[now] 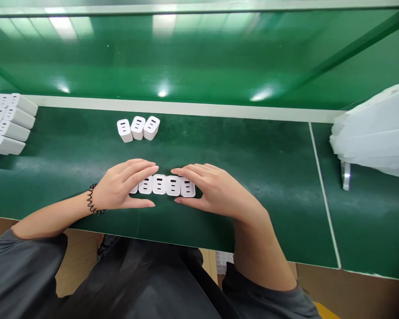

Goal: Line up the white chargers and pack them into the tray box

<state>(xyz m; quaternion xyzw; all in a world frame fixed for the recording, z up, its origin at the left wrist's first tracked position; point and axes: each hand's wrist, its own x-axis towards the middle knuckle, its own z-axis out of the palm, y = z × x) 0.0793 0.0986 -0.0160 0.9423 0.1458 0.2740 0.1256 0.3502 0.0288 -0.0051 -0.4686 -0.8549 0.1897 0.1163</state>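
Note:
A row of several white charger blocks (159, 184) stands upright on the green table, port faces up, side by side. My left hand (121, 184) curls around the row's left end, fingers along the far side and thumb along the near side, partly hiding the end blocks. At the right end my right hand (209, 186) cups the row the same way, its index finger over the top edge of the last block. Farther back, three more charger blocks (137, 127) stand close together, slightly tilted apart. A black coil band (92, 199) circles my left wrist.
Many white chargers (15, 117) are stacked at the far left. A white plastic bag (375, 128) hangs on the right above a metal piece (345, 175). A pale rail (186, 108) runs along the back of the green table (259, 155), below a shiny green panel (199, 57).

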